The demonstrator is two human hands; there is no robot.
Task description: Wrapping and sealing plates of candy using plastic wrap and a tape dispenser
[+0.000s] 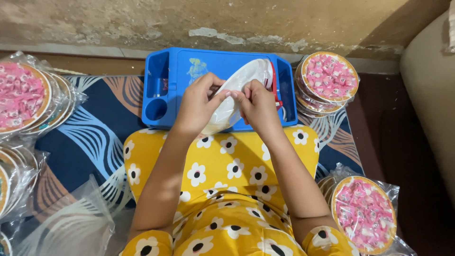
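While both arms reach forward over a lap in yellow flowered cloth [222, 175], the head view shows the left hand [196, 106] and the right hand [258, 106] meeting above a blue plastic tray [166, 76]. Between them they hold a white plastic bag [239, 85], which lies slanted across the tray from the upper right down to the tray's near edge. The fingers of the left hand are curled closed on the bag's near side, thumb and fingertips pinching the film; the fingers of the right hand are likewise pinched shut on the film just beside them, the two hands touching. A thin red strip [275, 85] runs along the bag's right edge.

The tray rests on a patterned blue, white and brown mat [90, 128] on the floor, against a worn wall [237, 21]. Just right of the tray stands a stack of round discs of pink sweets [329, 78], wrapped in clear film. A similar stack [23, 95] lies at the far left, and another disc [365, 213] sits at lower right, near the right elbow. Loose clear plastic [66, 223] lies at lower left.
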